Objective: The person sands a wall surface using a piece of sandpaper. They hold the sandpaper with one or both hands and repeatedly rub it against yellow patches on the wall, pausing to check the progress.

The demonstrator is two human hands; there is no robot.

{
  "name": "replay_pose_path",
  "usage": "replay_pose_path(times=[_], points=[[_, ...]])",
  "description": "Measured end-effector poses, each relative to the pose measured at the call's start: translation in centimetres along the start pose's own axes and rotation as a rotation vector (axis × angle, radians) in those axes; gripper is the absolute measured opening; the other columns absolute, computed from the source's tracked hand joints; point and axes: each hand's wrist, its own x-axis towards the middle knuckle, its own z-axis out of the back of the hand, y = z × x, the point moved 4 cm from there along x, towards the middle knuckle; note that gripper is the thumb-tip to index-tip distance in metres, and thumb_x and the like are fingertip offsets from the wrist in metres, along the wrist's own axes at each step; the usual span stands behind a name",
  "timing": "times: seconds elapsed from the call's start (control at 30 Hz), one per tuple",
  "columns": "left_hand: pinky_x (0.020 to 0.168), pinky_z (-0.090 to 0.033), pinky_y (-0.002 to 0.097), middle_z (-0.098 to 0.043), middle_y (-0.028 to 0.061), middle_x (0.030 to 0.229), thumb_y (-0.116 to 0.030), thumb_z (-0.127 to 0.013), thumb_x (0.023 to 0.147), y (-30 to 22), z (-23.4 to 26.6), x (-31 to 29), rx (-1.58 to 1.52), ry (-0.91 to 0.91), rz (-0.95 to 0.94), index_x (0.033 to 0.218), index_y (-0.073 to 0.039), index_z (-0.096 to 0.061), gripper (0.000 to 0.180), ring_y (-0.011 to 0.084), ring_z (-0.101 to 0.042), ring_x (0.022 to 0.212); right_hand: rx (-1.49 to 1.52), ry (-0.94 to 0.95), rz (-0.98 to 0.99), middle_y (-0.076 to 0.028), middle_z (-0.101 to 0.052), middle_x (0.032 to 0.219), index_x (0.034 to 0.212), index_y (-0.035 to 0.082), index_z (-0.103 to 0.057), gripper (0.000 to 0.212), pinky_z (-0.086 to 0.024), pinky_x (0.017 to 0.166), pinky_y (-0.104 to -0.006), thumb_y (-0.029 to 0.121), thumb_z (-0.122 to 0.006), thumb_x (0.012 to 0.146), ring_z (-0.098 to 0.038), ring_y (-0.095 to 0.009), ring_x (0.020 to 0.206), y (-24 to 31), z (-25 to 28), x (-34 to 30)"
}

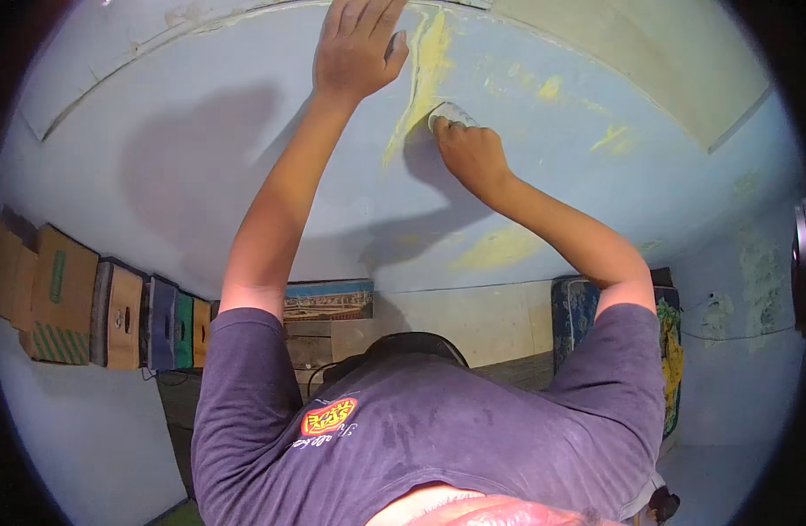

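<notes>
My left hand (355, 53) lies with its fingers stretched out against the pale blue wall (271, 61), its thumb apart, holding nothing that I can see. To its right, my right hand (475, 156) is closed on a thin whitish flat piece (455, 112) held against the wall. Whether this is a scraper or a folded sheet I cannot tell. Between the two hands runs a long yellow filler patch (427, 74) with a crack along it. Smaller yellow smears (550, 86) mark the wall to the right.
Cardboard boxes (65, 289) and several coloured file boxes (162, 320) stand at the left. A picture strip (328, 300) is below my left forearm. On the right stands a dark blue, stained panel-like object (571, 307); a thin cable (736, 338) hangs along the peeling side wall (758, 263).
</notes>
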Motion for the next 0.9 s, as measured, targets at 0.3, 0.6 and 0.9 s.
replay_pose_path(times=[0.3,0.6,0.9], points=[[0.119,-0.032,0.0552,-0.051,0.0191,0.151,-0.016,-0.061,0.081,-0.3,0.6,0.2,0.015,-0.023,-0.006,0.144,-0.002,-0.052,0.065,0.036,-0.046,0.141,-0.171,-0.235,-0.054,-0.009,-0.069,0.069,0.084,0.009,-0.06,0.004,-0.054,0.048,-0.0318,0.011,-0.06,0.087,-0.071,-0.023,0.058,-6.6,8.2,7.5],[0.12,-0.031,0.0542,-0.051,0.0166,0.153,-0.02,-0.062,0.082,-0.2,0.2,-0.3,0.056,-0.039,-0.004,0.145,-0.003,-0.052,0.066,0.0349,-0.046,0.141,-0.181,-0.146,-0.043,-0.007,-0.067,0.067,0.083,0.009,-0.059,0.003,-0.053,0.048,-0.0308,0.01,-0.059,0.087,-0.069,-0.019,0.057,-2.0,2.0,4.6],[0.119,-0.032,0.0553,-0.052,0.0178,0.15,-0.019,-0.063,0.082,-0.3,0.4,0.1,-0.016,-0.03,-0.002,0.143,-0.003,-0.053,0.064,0.0355,-0.046,0.14,0.024,-0.043,0.034,-0.008,-0.067,0.062,0.079,0.009,-0.062,0.008,-0.049,0.04,-0.0338,0.013,-0.062,0.086,-0.067,-0.021,0.051,0.3,-3.2,0.0]])
